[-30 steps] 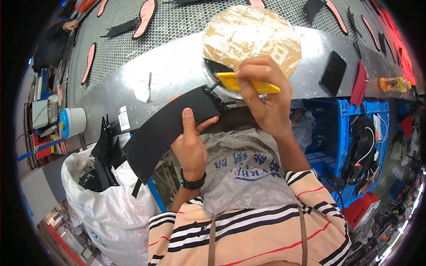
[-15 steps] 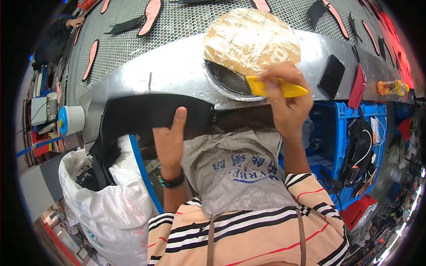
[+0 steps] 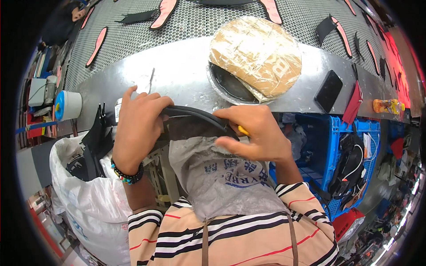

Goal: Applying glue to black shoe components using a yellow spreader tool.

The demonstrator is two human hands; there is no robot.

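Note:
A curved black sheet piece (image 3: 195, 111), bent upward and seen mostly along its edge, spans between my two hands over the near edge of the metal table. My left hand (image 3: 144, 124) grips its left end, the index finger lifted off. At the other end, my right hand (image 3: 262, 133) pinches the piece while keeping a yellow scraper (image 3: 242, 130) in its palm; only a small bit of the scraper shows. Beyond them stands a round metal bowl (image 3: 217, 91) with dark contents, partly covered by a taped cardboard disc (image 3: 255, 55).
Pink-and-black cut pieces (image 3: 96, 46) lie on the mesh belt (image 3: 191, 22). On the metal ledge (image 3: 120, 71) are a phone (image 3: 329, 91) and an orange bottle (image 3: 387, 106). A blue crate (image 3: 335, 146) stands right, a white sack (image 3: 93, 199) with black pieces left.
My right hand has come down from the bowl to the black piece, the scraper now mostly hidden. My left hand has moved left and up; the black piece has turned edge-on and bent.

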